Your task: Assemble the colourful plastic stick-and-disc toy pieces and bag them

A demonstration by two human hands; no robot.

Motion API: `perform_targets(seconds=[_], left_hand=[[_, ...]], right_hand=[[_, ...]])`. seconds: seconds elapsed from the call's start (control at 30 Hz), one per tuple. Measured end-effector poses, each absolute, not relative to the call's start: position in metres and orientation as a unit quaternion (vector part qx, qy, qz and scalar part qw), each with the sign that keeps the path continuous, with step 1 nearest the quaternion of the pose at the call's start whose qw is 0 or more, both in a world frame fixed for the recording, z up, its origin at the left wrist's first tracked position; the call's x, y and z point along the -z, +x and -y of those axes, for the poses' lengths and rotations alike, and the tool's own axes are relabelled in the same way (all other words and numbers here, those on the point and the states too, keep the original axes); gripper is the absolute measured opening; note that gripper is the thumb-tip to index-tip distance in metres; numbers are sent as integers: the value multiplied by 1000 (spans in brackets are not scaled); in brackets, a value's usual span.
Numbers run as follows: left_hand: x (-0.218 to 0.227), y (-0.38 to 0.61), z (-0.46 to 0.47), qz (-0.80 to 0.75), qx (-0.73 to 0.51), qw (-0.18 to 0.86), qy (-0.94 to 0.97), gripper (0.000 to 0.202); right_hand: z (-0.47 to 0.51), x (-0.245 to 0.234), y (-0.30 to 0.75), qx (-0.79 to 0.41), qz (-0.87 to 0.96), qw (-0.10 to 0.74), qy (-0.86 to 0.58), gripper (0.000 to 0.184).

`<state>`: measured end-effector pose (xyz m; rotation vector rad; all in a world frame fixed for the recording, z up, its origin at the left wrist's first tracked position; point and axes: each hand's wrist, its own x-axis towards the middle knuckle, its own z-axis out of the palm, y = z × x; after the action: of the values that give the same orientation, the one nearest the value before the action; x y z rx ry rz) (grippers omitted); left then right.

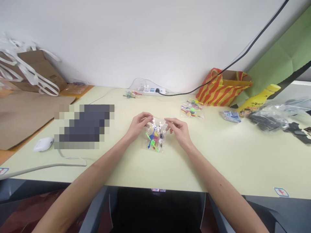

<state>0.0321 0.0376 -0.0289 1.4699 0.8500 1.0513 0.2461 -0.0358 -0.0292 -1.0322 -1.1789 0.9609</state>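
A clear plastic bag point(155, 137) with small blue, green, yellow, white, black and red plastic pieces inside is held over the middle of the table. My left hand point(141, 124) pinches its upper left corner between thumb and fingers. At the upper right corner, my right hand point(178, 128) grips the bag the same way. The pieces hang in the lower part of the bag, below my fingers. Further back on the right lies a similar bag of coloured pieces point(192, 109), and a smaller bunch of such pieces point(131, 94) rests near the wall.
A power strip point(152, 90) with a black cable runs along the wall. To the right stand a red-and-yellow striped bag point(218, 92), a yellow bottle point(259, 100) and plastic-wrapped black items point(269, 119). On the left are a blurred dark object point(84, 124) and a white case point(43, 144).
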Motion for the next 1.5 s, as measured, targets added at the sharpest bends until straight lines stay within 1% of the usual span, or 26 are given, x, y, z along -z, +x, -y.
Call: perform_targets(seconds=[0.17, 0.4, 0.7, 0.97, 1.37, 1.5], left_hand=[[32, 32, -40, -349, -449, 534, 626, 32], [33, 31, -40, -350, -458, 531, 621, 30], [28, 28, -39, -326, -447, 540, 634, 18], [36, 26, -44, -307, -454, 541, 638, 8], [36, 28, -45, -305, -448, 555, 631, 6], [37, 28, -45, -300, -449, 557, 631, 9]], right_hand=[[34, 35, 247, -417, 506, 604, -453, 26], [35, 33, 248, -411, 523, 614, -426, 21], [35, 32, 247, -411, 520, 609, -435, 19], [35, 32, 247, -405, 529, 614, -423, 19], [36, 31, 245, -380, 542, 618, -424, 20], [36, 30, 245, -380, 544, 620, -419, 19]])
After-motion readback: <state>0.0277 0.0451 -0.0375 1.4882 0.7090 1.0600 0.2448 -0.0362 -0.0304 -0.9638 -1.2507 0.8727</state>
